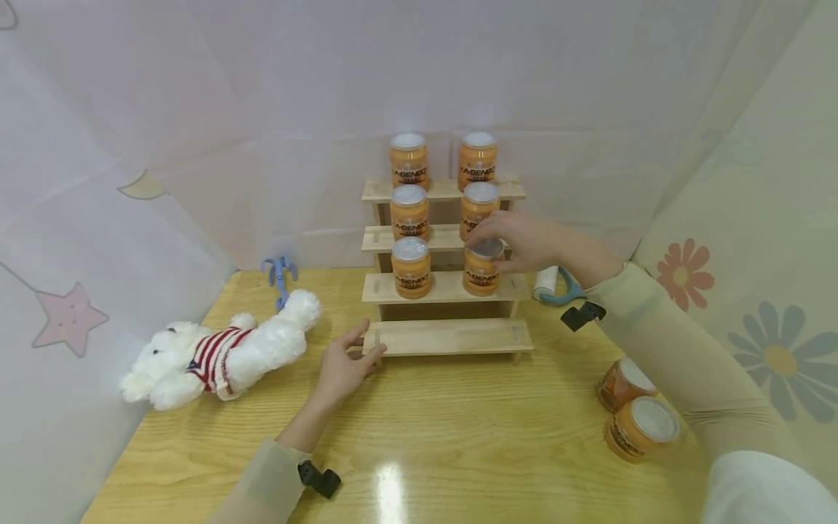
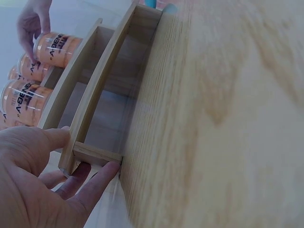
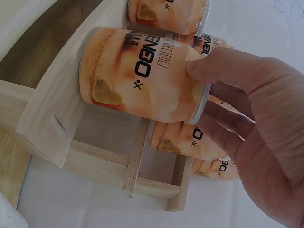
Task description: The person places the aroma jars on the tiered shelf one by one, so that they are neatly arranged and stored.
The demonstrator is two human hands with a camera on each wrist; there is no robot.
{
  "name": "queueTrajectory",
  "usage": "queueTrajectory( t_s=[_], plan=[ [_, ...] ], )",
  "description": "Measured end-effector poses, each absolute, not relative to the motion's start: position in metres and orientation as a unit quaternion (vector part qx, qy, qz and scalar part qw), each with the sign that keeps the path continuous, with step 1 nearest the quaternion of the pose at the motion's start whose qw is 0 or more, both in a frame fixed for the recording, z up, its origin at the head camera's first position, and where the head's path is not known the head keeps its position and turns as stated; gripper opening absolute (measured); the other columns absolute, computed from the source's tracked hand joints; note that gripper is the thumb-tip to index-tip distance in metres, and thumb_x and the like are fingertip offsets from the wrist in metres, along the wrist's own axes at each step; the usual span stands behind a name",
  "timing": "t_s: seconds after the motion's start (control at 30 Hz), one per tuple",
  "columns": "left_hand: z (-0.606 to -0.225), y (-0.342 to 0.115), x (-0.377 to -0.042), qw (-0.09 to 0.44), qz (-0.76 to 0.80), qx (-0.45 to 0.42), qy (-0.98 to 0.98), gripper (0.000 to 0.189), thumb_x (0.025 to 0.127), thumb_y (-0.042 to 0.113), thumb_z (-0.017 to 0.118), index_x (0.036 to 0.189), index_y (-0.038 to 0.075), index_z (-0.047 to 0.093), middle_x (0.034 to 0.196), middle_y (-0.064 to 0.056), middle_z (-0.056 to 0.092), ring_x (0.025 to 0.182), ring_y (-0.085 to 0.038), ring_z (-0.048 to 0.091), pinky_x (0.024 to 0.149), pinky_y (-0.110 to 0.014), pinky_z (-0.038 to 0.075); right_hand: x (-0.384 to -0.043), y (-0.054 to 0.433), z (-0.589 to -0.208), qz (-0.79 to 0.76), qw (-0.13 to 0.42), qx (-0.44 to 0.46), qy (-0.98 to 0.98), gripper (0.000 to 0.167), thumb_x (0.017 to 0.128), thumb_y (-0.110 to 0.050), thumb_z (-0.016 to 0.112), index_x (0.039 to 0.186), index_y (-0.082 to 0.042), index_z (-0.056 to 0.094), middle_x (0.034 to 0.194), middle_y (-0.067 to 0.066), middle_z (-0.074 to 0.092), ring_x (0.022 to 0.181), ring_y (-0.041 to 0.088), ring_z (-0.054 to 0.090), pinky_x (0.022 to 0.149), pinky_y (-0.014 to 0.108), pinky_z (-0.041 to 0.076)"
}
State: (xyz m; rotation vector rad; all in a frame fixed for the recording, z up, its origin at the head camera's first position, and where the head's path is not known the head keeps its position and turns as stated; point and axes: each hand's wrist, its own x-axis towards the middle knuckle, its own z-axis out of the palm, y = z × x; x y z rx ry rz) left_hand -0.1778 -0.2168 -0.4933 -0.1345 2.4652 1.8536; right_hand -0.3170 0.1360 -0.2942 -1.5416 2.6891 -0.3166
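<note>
A stepped wooden rack (image 1: 452,338) stands on the table, with orange cans in pairs on its upper three tiers. My right hand (image 1: 524,236) holds the right can (image 1: 481,280) on the second tier from the bottom by its upper part. In the right wrist view, the thumb and fingers of the right hand (image 3: 266,109) grip that can (image 3: 137,76) around its lid end, and its base meets the shelf. My left hand (image 1: 343,364) grips the left end of the bottom tier. In the left wrist view, its thumb lies on the board (image 2: 95,90) and fingertips touch the end support (image 2: 97,154).
Two more orange cans (image 1: 641,429) stand at the table's right, by the right forearm. A white plush toy (image 1: 262,353) in a striped top lies on the left, touching a blue claw-shaped object (image 1: 279,276). Behind the right wrist are a white roll (image 1: 545,282) and a teal loop (image 1: 569,291).
</note>
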Motion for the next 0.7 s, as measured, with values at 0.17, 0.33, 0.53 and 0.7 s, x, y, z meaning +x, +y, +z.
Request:
queueTrajectory(
  t_s=[0.17, 0.33, 0.53, 0.7],
  plan=[
    [-0.493, -0.217, -0.18, 0.028, 0.602, -0.048, 0.796, 0.075, 0.101, 0.023, 0.078, 0.165, 0.012, 0.041, 0.139, -0.023, 0.05, 0.106, -0.036, 0.074, 0.086, -0.035, 0.07, -0.317, 0.14, -0.296, -0.116, 0.009, -0.503, 0.857, 0.044, 0.093, -0.005, 0.078, 0.136, -0.004, 0.07, 0.142, 0.013, 0.068, 0.134, 0.036, 0.061, 0.112, 0.056, 0.056],
    [-0.493, -0.216, -0.18, 0.029, 0.601, -0.05, 0.797, 0.075, 0.1, 0.022, 0.078, 0.165, 0.011, 0.04, 0.141, -0.024, 0.049, 0.107, -0.037, 0.073, 0.086, -0.037, 0.07, -0.314, 0.156, -0.293, -0.138, -0.003, -0.489, 0.861, 0.043, 0.094, -0.006, 0.075, 0.137, -0.007, 0.07, 0.144, 0.011, 0.068, 0.138, 0.036, 0.059, 0.116, 0.057, 0.053],
    [-0.492, -0.215, -0.178, 0.029, 0.602, -0.048, 0.797, 0.076, 0.1, 0.023, 0.079, 0.164, 0.012, 0.041, 0.143, -0.024, 0.048, 0.108, -0.036, 0.074, 0.085, -0.036, 0.07, -0.303, 0.189, -0.287, -0.146, -0.012, -0.462, 0.875, 0.035, 0.096, -0.004, 0.075, 0.131, -0.007, 0.071, 0.142, 0.016, 0.066, 0.138, 0.042, 0.057, 0.116, 0.064, 0.049],
    [-0.492, -0.216, -0.177, 0.025, 0.597, -0.048, 0.801, 0.075, 0.1, 0.025, 0.079, 0.164, 0.013, 0.042, 0.142, -0.023, 0.049, 0.106, -0.033, 0.075, 0.083, -0.033, 0.07, -0.293, 0.222, -0.286, -0.139, -0.023, -0.463, 0.875, 0.03, 0.096, -0.002, 0.075, 0.125, -0.01, 0.073, 0.136, 0.014, 0.069, 0.132, 0.041, 0.062, 0.108, 0.063, 0.055]
  ],
)
